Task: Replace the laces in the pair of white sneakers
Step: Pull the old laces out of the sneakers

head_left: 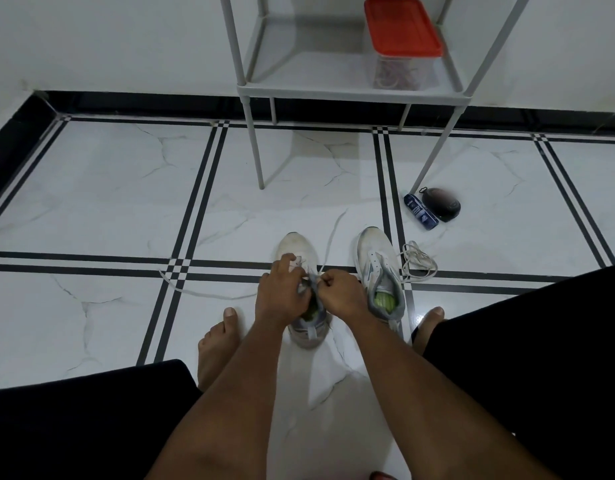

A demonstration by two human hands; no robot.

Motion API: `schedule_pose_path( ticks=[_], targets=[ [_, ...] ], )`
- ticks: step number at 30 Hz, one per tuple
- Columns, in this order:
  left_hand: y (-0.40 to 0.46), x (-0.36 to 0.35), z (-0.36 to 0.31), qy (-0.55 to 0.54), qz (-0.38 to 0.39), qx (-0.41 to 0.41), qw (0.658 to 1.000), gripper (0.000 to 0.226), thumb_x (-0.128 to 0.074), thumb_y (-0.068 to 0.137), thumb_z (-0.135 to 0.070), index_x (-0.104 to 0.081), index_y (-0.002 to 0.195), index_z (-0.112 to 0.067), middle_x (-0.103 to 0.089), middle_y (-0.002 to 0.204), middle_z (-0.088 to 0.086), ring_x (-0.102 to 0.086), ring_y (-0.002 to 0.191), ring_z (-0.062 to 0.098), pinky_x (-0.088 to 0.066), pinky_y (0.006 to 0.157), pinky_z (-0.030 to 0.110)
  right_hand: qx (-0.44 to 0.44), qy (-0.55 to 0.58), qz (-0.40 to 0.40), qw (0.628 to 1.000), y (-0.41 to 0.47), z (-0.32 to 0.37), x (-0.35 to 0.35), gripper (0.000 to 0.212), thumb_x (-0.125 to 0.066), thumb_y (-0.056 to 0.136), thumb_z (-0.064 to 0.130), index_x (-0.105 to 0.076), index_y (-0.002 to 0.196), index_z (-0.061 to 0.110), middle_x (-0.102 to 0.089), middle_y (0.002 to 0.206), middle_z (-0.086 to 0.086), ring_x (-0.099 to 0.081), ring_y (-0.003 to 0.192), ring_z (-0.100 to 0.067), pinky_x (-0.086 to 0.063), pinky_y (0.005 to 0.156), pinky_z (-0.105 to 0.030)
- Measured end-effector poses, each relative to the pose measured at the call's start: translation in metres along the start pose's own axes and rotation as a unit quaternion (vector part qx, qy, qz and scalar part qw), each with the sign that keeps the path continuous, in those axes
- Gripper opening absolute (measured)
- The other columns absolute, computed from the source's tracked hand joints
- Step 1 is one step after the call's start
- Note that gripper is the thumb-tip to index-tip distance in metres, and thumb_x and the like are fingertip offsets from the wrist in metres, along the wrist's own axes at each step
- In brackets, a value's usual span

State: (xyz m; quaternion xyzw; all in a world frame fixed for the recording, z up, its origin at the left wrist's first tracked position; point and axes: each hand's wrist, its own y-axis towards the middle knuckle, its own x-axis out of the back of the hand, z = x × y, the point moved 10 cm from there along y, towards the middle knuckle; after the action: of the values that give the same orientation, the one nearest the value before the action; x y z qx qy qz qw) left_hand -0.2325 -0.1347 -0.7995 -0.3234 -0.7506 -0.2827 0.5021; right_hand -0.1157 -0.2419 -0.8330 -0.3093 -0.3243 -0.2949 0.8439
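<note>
Left hand: our left hand [282,289] lies over the lacing area of the left sneaker [304,289], fingers curled down onto the upper; we take it to be gripping the shoe's tongue or eyelet edge, though the exact hold is hidden under the fingers.
Right hand: our right hand [342,294] is closed in a loose fist beside the left one, thumb and fingers pinching the lace [328,242] close to the shoe's opening.
Left sneaker: it stands upright on the floor [108,202] between our bare feet, toe pointing away from us, heel nearest us.
Lace: one white end runs from the shoe away toward the shelf, the other trails left across the black tile stripes.
Right sneaker: the right sneaker [380,271] stands just beside the first, to its right, toe away, green insole showing, eyelets bare as far as we can see.
Loose lace: a bundled white lace [418,261] lies on the floor touching or nearly touching the right sneaker's outer side.
Nearby: a blue tube [421,212] and a dark round object [441,204] lie by the leg of a grey shelf [299,88], which carries a red-lidded box [401,43].
</note>
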Motion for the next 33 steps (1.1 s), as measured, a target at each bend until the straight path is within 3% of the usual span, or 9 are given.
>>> schedule_pose_path(
  ticks=[6, 10, 12, 15, 18, 24, 27, 30, 33],
  targets=[
    [0.011, 0.026, 0.015, -0.083, -0.104, 0.101, 0.986, 0.015, -0.068, 0.09, -0.03, -0.076, 0.087, -0.018, -0.06, 0.126, -0.004, -0.059, 0.108, 0.019, -0.049, 0.077, 0.034, -0.006, -0.002, 0.005, 1.0, 0.0, -0.004, -0.002, 0.026, -0.053, 0.089, 0.045, -0.07, 0.084, 0.026, -0.072, 0.083, 0.007, -0.068, 0.082, -0.021, -0.054, 0.076, -0.034],
    [-0.034, 0.026, 0.105, -0.453, -0.288, 0.551, 0.639, 0.021, -0.062, 0.093, -0.028, -0.066, 0.087, -0.008, -0.061, 0.112, 0.01, -0.066, 0.099, 0.031, -0.058, 0.078, 0.041, -0.021, 0.007, 0.016, 1.0, 0.001, -0.004, -0.002, 0.027, -0.053, 0.087, 0.044, -0.068, 0.078, 0.023, -0.07, 0.077, 0.006, -0.067, 0.077, -0.02, -0.055, 0.074, -0.033],
    [-0.043, 0.04, 0.117, -0.354, -0.26, 0.583, 0.684, 0.03, -0.056, 0.092, -0.027, -0.065, 0.109, -0.003, -0.059, 0.121, 0.016, -0.059, 0.11, 0.036, -0.055, 0.087, 0.045, -0.026, 0.009, 0.018, 0.999, 0.001, -0.005, -0.002, 0.029, -0.053, 0.085, 0.043, -0.068, 0.076, 0.02, -0.069, 0.073, 0.005, -0.066, 0.073, -0.018, -0.054, 0.071, -0.033],
    [-0.015, 0.062, 0.079, -0.176, -0.226, 0.294, 0.912, 0.042, -0.065, 0.084, -0.04, -0.064, 0.119, -0.016, -0.054, 0.131, 0.01, -0.053, 0.119, 0.033, -0.054, 0.087, 0.044, -0.03, 0.009, 0.024, 0.999, 0.0, -0.005, -0.003, 0.028, -0.055, 0.085, 0.043, -0.069, 0.075, 0.021, -0.069, 0.071, 0.006, -0.066, 0.072, -0.018, -0.051, 0.069, -0.031],
    [0.0, 0.016, 0.018, -0.054, -0.05, 0.054, 0.996, 0.046, -0.071, 0.076, -0.048, -0.069, 0.114, -0.024, -0.051, 0.139, 0.005, -0.05, 0.122, 0.026, -0.047, 0.091, 0.04, -0.034, 0.004, 0.023, 0.999, 0.002, -0.005, -0.001, 0.024, -0.056, 0.084, 0.041, -0.071, 0.076, 0.024, -0.07, 0.074, 0.007, -0.067, 0.076, -0.019, -0.052, 0.072, -0.032],
    [0.006, 0.005, -0.009, 0.028, -0.044, -0.029, 0.998, 0.016, -0.067, 0.089, -0.03, -0.077, 0.091, -0.017, -0.06, 0.136, 0.0, -0.054, 0.123, 0.025, -0.046, 0.094, 0.042, -0.035, 0.005, 0.032, 0.999, 0.001, -0.005, -0.003, 0.024, -0.054, 0.084, 0.04, -0.069, 0.075, 0.023, -0.069, 0.073, 0.006, -0.066, 0.073, -0.018, -0.055, 0.071, -0.034],
    [0.008, 0.044, 0.024, -0.058, -0.168, 0.129, 0.976, 0.011, -0.07, 0.086, -0.023, -0.073, 0.084, -0.013, -0.063, 0.124, 0.003, -0.058, 0.11, 0.025, -0.046, 0.084, 0.041, -0.04, 0.01, 0.033, 0.999, -0.001, -0.006, -0.002, 0.026, -0.054, 0.082, 0.039, -0.065, 0.072, 0.018, -0.066, 0.068, 0.004, -0.065, 0.07, -0.019, -0.051, 0.066, -0.032],
    [-0.021, 0.068, 0.09, -0.178, -0.286, 0.432, 0.837, 0.019, -0.062, 0.088, -0.025, -0.069, 0.092, -0.007, -0.063, 0.117, 0.011, -0.058, 0.11, 0.036, -0.043, 0.084, 0.047, -0.053, 0.027, 0.036, 0.998, -0.003, -0.009, -0.001, 0.031, -0.051, 0.077, 0.043, -0.063, 0.071, 0.015, -0.065, 0.064, 0.003, -0.064, 0.067, -0.017, -0.051, 0.066, -0.031],
    [-0.053, 0.049, 0.116, -0.203, -0.216, 0.608, 0.736, 0.038, -0.053, 0.093, -0.03, -0.062, 0.123, -0.007, -0.054, 0.135, 0.014, -0.048, 0.125, 0.037, -0.039, 0.098, 0.053, -0.051, 0.024, 0.037, 0.998, -0.005, -0.006, 0.001, 0.029, -0.052, 0.079, 0.041, -0.062, 0.068, 0.016, -0.064, 0.064, 0.003, -0.063, 0.067, -0.017, -0.047, 0.064, -0.03]
  ],
)
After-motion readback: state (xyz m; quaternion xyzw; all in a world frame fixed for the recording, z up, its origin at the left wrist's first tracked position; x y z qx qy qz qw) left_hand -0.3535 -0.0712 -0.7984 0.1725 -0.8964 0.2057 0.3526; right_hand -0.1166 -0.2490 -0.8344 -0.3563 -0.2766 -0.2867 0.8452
